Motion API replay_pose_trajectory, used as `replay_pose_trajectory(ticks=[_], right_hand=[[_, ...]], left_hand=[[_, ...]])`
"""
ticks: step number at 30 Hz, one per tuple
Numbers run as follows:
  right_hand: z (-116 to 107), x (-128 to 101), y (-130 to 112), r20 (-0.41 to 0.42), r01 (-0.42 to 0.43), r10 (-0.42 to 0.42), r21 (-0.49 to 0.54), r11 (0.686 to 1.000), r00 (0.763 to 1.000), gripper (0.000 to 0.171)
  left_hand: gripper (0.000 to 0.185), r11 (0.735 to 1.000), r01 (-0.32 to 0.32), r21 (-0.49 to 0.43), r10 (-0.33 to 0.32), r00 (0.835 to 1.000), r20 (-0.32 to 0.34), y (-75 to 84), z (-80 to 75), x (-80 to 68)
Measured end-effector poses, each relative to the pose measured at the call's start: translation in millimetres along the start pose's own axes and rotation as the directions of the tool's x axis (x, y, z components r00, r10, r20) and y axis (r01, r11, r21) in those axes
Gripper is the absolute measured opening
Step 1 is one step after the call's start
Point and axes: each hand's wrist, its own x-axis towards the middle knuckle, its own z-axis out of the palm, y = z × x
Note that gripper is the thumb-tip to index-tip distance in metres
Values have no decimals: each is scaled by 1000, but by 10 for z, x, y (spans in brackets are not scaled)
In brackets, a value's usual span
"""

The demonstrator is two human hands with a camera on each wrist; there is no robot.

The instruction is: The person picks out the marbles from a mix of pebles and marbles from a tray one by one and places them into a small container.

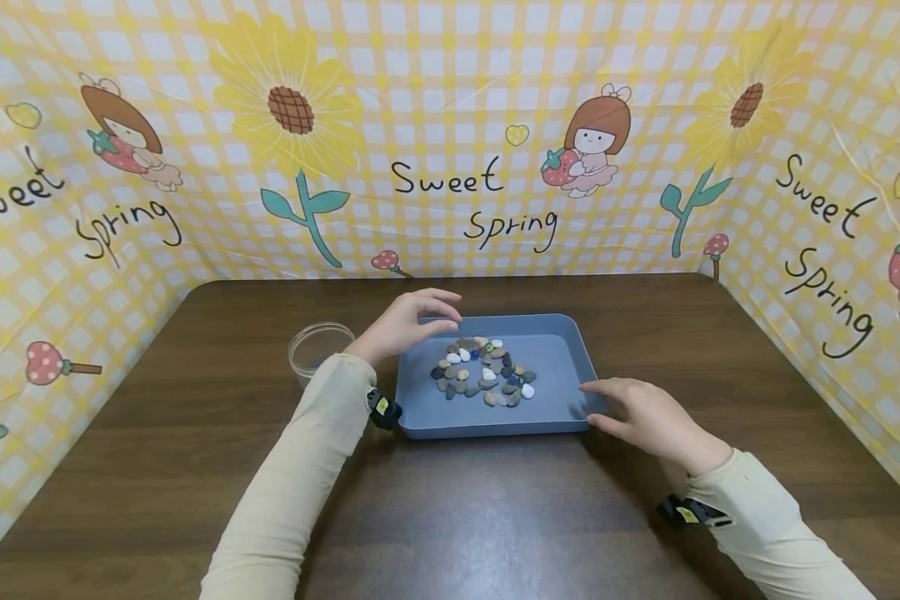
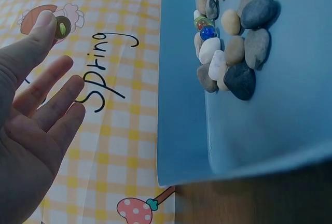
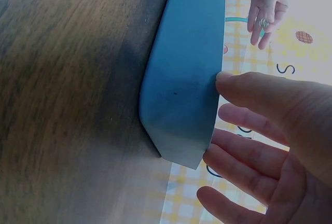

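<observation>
On the table (image 1: 195, 467) I see the blue tray (image 1: 562, 350) with many pebbles (image 1: 483, 375) and some marbles left. My right hand (image 1: 645, 417), fingers relaxed, steadies its corner. My left hand (image 1: 408, 321) pinches one marble (image 2: 62, 27) above the tray; the clear cup (image 1: 317, 350) waits beside.

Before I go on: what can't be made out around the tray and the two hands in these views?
- Cup contents: head view, too small and blurred.
- Marble in the left hand: hidden by fingers in head view.
- Stones: right wrist view shows only the tray outer wall.
- Right hand: thumb contact with tray unclear.
</observation>
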Motion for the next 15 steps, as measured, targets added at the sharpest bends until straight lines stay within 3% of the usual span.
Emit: replay_pose_trajectory(ticks=[15], right_hand=[[-10, -10, -15, 4, -7, 7, 0, 1000, 1000, 39]], left_hand=[[17, 1000, 6, 0, -6, 1000, -25, -24, -91, -121]])
